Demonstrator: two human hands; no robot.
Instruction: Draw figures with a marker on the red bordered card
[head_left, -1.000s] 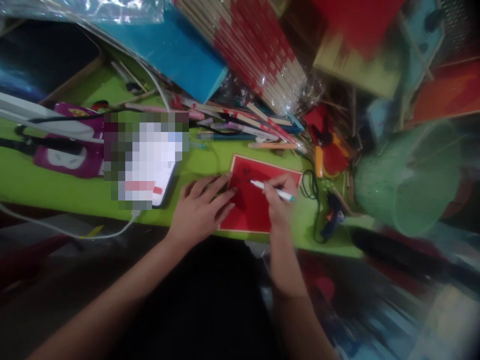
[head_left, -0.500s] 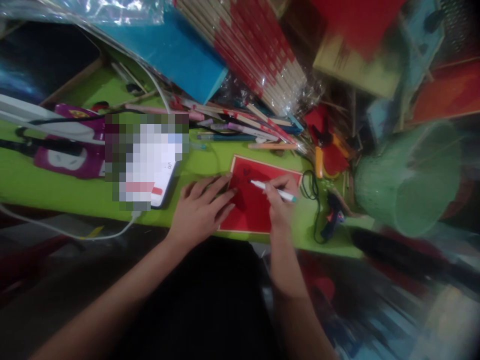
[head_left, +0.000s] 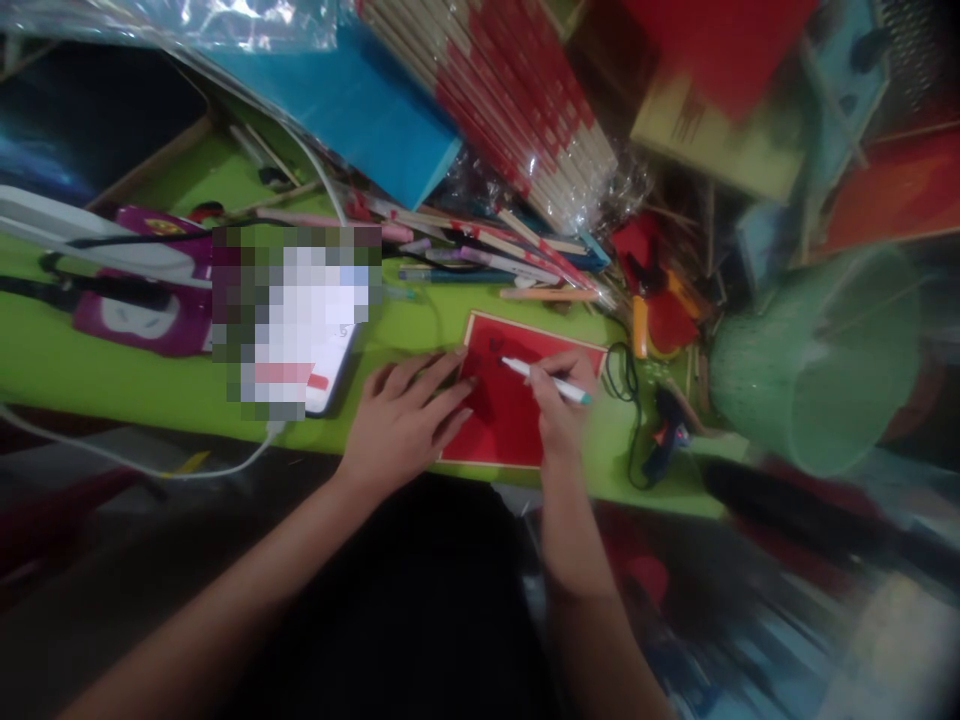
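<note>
A red card [head_left: 506, 420] with a pale wooden-looking edge lies on the green table. My right hand [head_left: 564, 405] is closed around a white marker [head_left: 555, 382] with a teal end. The marker's tip meets the upper part of the card, beside a few small dark marks. My left hand [head_left: 401, 415] lies flat with fingers spread, its fingertips over the card's left edge and its palm on the table. The marks are too blurred to read.
Left of my hands is a phone [head_left: 319, 370], partly pixelated, with a white cable. Pens [head_left: 510, 265] and sticks are heaped behind the card. A thin black cord [head_left: 634, 400], a dark glue gun [head_left: 664, 440] and a green bucket [head_left: 810, 360] are at the right.
The marker's tip has shifted very slightly on the card. My left hand stays in place on the card's edge. The whole view has drifted a little.
</note>
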